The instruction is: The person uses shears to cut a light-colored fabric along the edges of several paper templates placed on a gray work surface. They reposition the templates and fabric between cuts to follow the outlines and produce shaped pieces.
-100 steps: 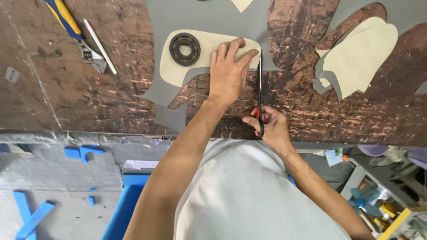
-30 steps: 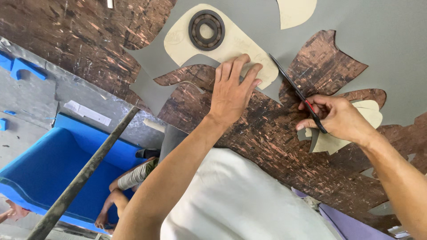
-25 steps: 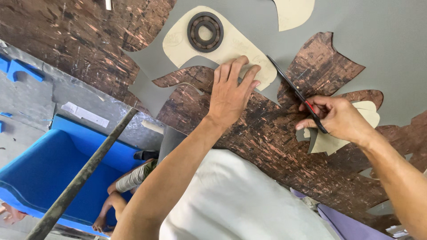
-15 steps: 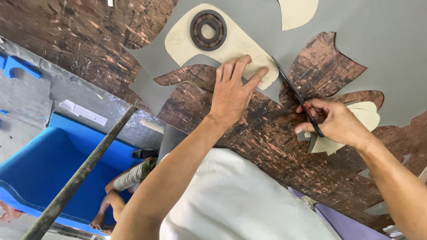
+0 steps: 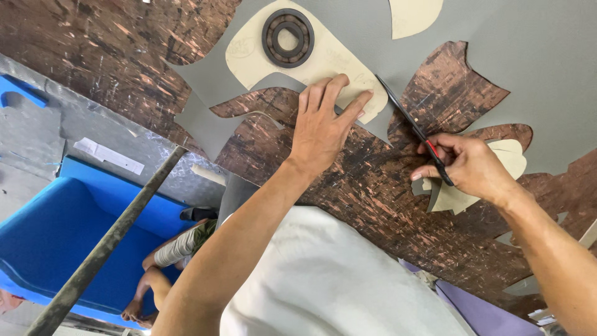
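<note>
- Head view showed the scarred brown wooden workbench (image 5: 93, 68) spread under everything, hard and flat, a firm backing for pressing down.
- Over it lay the thin grey flexible sheet (image 5: 535, 68), already cut into lobes; I judged it light and floppy, likely to shift unless pinned close to the cut.
- On the sheet sat the cream card template (image 5: 249, 59), stiff but light, weighted by a dark round steel bearing ring (image 5: 287, 37).
- My left hand (image 5: 320, 127) pressed flat on the template's lower edge, fingers spread apart.
- My right hand (image 5: 469, 165) was clamped around the red-handled black scissors (image 5: 413, 130), blades just beside my left fingertips, at the template's right edge.
</note>
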Tool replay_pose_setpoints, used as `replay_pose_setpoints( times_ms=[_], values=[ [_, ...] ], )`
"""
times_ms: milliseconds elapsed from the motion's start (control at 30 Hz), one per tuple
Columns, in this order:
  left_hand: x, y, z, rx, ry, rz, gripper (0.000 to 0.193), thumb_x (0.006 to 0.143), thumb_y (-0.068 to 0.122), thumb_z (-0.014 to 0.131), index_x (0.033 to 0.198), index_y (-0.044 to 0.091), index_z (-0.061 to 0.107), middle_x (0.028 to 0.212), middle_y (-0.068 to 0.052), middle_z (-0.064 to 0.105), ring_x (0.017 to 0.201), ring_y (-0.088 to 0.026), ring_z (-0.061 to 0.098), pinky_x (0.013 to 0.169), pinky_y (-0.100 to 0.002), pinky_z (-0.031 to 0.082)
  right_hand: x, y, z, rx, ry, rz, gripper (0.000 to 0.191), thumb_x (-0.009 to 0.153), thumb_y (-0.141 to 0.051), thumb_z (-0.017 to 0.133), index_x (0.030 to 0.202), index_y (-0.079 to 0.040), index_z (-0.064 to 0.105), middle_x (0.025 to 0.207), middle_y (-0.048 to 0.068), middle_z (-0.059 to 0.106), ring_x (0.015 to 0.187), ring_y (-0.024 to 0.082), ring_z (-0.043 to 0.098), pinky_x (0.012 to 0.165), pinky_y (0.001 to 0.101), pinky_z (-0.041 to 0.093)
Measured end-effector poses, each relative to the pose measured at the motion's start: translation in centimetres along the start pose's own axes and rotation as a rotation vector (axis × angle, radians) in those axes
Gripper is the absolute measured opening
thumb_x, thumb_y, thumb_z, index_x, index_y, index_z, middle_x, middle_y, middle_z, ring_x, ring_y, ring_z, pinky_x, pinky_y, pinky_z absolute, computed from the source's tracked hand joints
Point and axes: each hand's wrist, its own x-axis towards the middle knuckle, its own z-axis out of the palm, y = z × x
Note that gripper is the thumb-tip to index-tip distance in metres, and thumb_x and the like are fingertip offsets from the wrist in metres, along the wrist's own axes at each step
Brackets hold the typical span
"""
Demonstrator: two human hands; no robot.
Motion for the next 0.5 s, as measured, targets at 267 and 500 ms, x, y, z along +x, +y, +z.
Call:
replay_pose_setpoints(
  times_ms=[267,500],
  values=[
    [0.1,-0.1,0.3,-0.046,0.065,-0.007,0.034,0.1,0.023,0.073,0.131,0.02,0.062,0.139,-0.009,0.046,0.129,-0.03,0.047,0.112,-0.049,0.039,0.9,-0.4,-1.2,-0.111,-0.061,0.139,0.059,0.06,-0.045,0.089,0.11,-0.015,0.078,0.058,0.0,0.05,0.052,0.015,0.049,0.052,0.0323,0.033],
    [0.2,-0.1,0.2,-0.07,0.084,-0.006,0.027,0.099,0.023,0.073,0.122,0.013,0.062,0.135,-0.009,0.048,0.128,-0.03,0.047,0.111,-0.049,0.039,1.9,-0.7,-1.8,-0.07,-0.025,-0.012,0.062,0.059,-0.045,0.09,0.111,-0.013,0.079,0.065,-0.002,0.054,0.06,0.012,0.048,0.053,0.031,0.04]
  ],
)
